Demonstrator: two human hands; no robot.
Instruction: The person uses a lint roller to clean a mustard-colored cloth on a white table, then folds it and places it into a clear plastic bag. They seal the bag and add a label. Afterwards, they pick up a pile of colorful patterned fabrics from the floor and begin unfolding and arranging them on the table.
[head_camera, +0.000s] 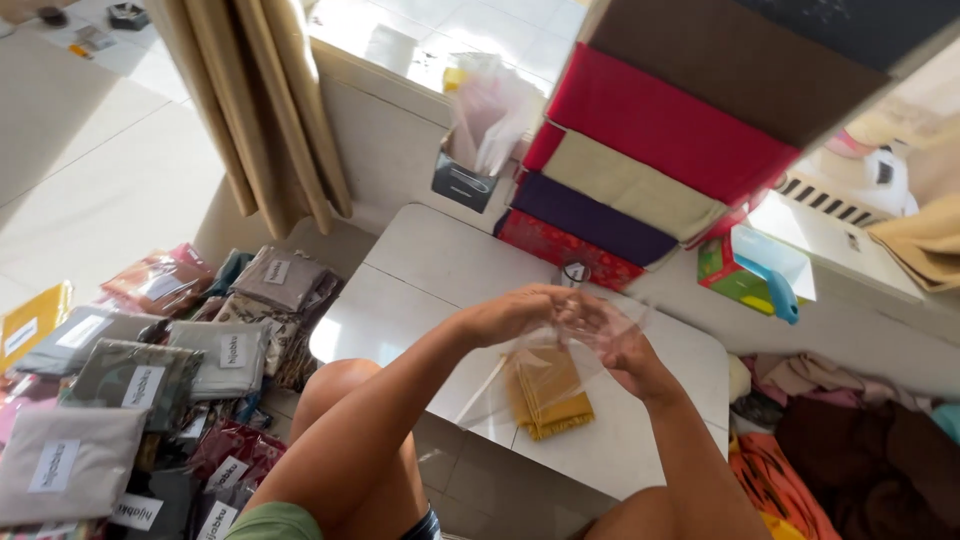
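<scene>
Both hands meet above the low white table (420, 260), fingers pinched narrow on the upper edge of a clear, thin plastic sleeve (560, 350): the left hand (515, 315) grips one side of the mouth, the right hand (610, 335) the other, and the film hangs down between them. Through the sleeve shows a folded mustard-yellow cloth with a fringed edge (548, 392); whether it already sits inside the plastic or lies on the table behind it cannot be told for certain. The step in hand looks like the working of the sleeve's mouth around the folded cloth, and the next move would call for a steady pinch on both edges so the film stays open and does not cling. Farther out, a stack of folded fabrics in red, beige, purple and brown (640, 160) stands at the table's far side, and a heap of packed scarves in clear bags with white labels (150, 370) lies on the floor to the left.
</scene>
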